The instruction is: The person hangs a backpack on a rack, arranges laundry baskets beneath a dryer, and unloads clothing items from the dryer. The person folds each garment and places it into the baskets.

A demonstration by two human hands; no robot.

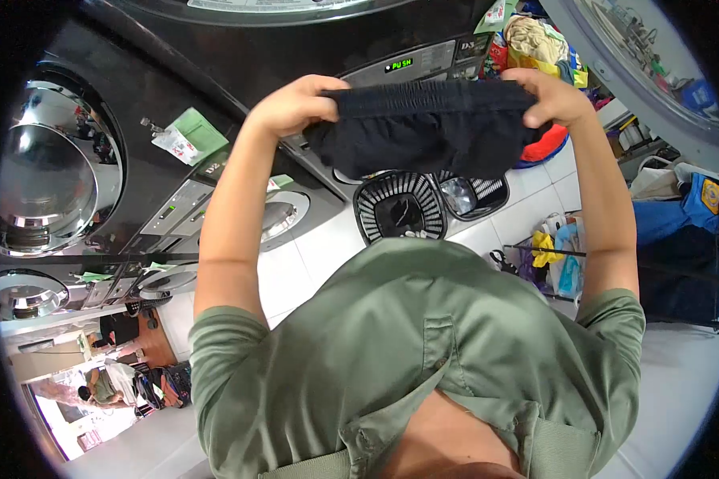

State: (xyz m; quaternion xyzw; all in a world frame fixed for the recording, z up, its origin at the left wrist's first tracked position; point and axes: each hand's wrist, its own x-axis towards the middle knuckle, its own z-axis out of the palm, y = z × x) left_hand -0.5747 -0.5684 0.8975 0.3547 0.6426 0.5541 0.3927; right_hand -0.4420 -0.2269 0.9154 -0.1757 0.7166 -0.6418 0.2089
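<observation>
Black garment: stretched level between both hands, its gathered waistband [427, 97] uppermost and the dark cloth [407, 140] hanging below.
Left hand [305, 104]: at the garment's left end, fingers curled and thumb pinching the waistband corner.
Right hand [553, 97]: at the garment's right end, fingers bent over the top edge, thumb low against the cloth, gripping it.
Round basket [367, 209]: on the tiled floor below the garment, slatted, with black cloth [399, 214] inside.
Second basket [501, 193]: below the garment's right half, just beside the round one, holding something shiny and clear-looking [458, 195].
Yellow-and-blue bag [579, 77]: above and right of the garment, cream cloth [535, 38] heaped at its top.
Display [399, 65]: just above the garment, reading PUSH.
</observation>
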